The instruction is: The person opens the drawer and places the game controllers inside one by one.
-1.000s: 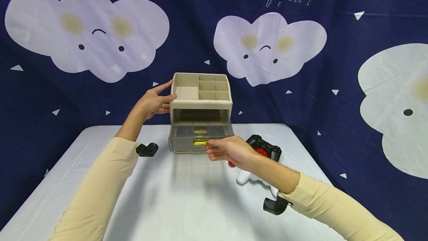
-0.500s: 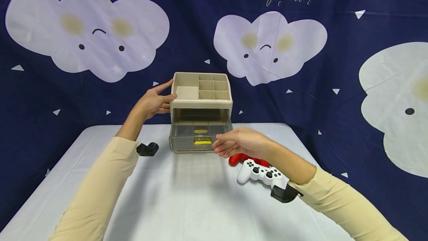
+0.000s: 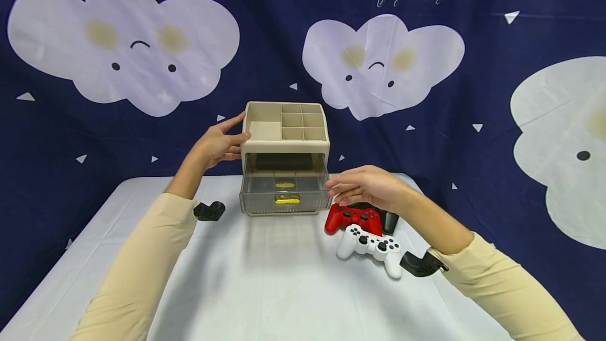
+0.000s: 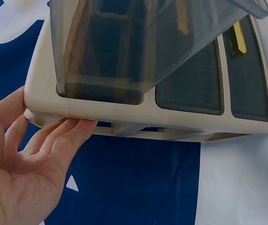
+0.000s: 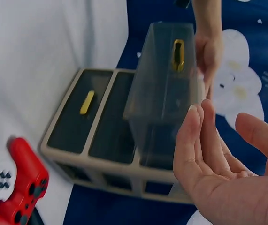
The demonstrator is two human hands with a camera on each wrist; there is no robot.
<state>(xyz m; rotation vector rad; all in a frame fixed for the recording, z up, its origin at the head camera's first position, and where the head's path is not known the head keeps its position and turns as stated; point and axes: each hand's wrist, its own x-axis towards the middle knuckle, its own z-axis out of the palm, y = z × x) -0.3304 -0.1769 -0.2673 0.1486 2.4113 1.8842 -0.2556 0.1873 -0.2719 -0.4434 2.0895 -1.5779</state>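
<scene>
A cream desktop drawer organizer [image 3: 285, 147] stands at the back of the table, its top split into compartments. Its clear grey upper drawer [image 3: 258, 202] is pulled out, with a gold handle [image 3: 287, 199] on the front. My left hand [image 3: 213, 146] rests on the organizer's left side, thumb over the top edge; in the left wrist view its fingers [image 4: 61, 140] lie along the side wall. My right hand [image 3: 369, 187] hovers by the drawer's right front corner, fingers extended and holding nothing. The right wrist view shows the drawer [image 5: 145, 89] beyond the fingertips.
Right of the organizer lie a red game controller [image 3: 337, 218], a white one [image 3: 347, 245] in front and a black one [image 3: 390, 221] partly hidden behind. A white cloth [image 3: 265, 288] covers the table. A dark blue cloud-print curtain [image 3: 270, 46] hangs behind.
My right hand has let go of the gold handle and moved right and back, past the drawer's corner. The drawer stays pulled out. My left hand has stayed on the organizer.
</scene>
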